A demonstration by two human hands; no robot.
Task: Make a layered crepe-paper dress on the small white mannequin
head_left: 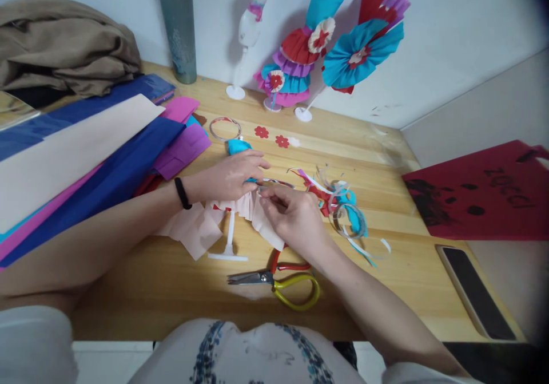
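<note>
To the left of the white stand (230,235) on the table (150,292), a loose end of pale paper (199,229) spreads out, and beyond the stand my left hand (231,175) lies over the turquoise top (238,145), its grip partly hidden, so I cannot tell how closed it is. The pleated part (244,206) is between my hands, just above the stand, where I seem to be arranging small folds, which I judge calls for a light, steady pinch. Right of the stand, my right hand (295,212) has fingertips pinched at the pleats' edge, holding what I cannot tell, with scissors (265,278) nearer me.
</note>
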